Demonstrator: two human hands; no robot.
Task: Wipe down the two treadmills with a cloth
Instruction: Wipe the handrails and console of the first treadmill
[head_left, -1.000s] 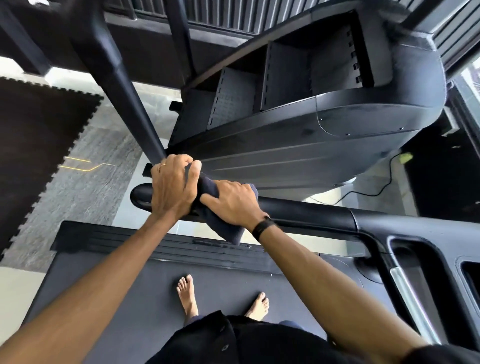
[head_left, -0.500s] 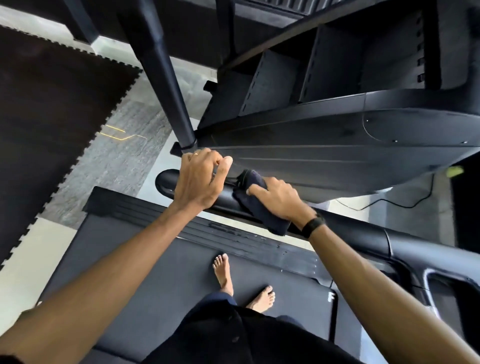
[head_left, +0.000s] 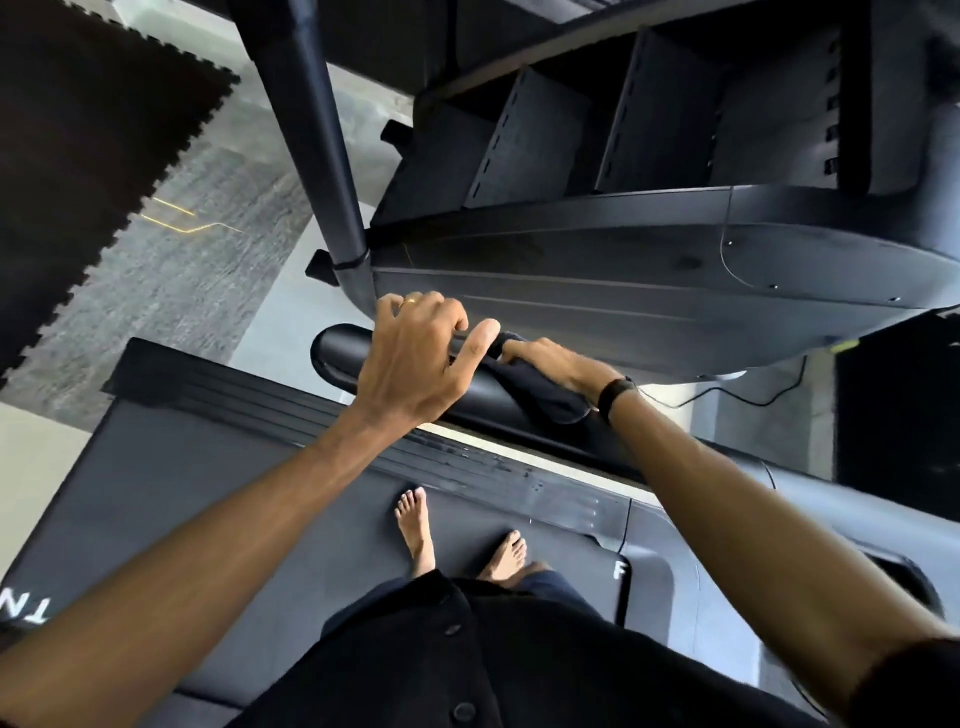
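I stand barefoot on the black treadmill belt (head_left: 208, 493). Its black side handrail (head_left: 337, 353) runs across in front of me. My left hand (head_left: 415, 358) lies over the rail, fingers curled over its far side, thumb stretched toward the cloth. The dark cloth (head_left: 540, 397) is wrapped over the rail just to the right. My right hand (head_left: 558, 364), with a black wristband, grips the cloth and presses it onto the rail. Part of the cloth is hidden under that hand.
A second black machine (head_left: 623, 291) with a slanted post (head_left: 311, 130) stands right beyond the rail. A dark interlocking floor mat (head_left: 78, 130) lies at the far left, grey carpet beside it. A black cable (head_left: 769, 400) trails on the floor at right.
My left hand let go of the cloth and now sits on the bare rail. My right hand keeps the cloth on the rail beside it. The view has shifted.
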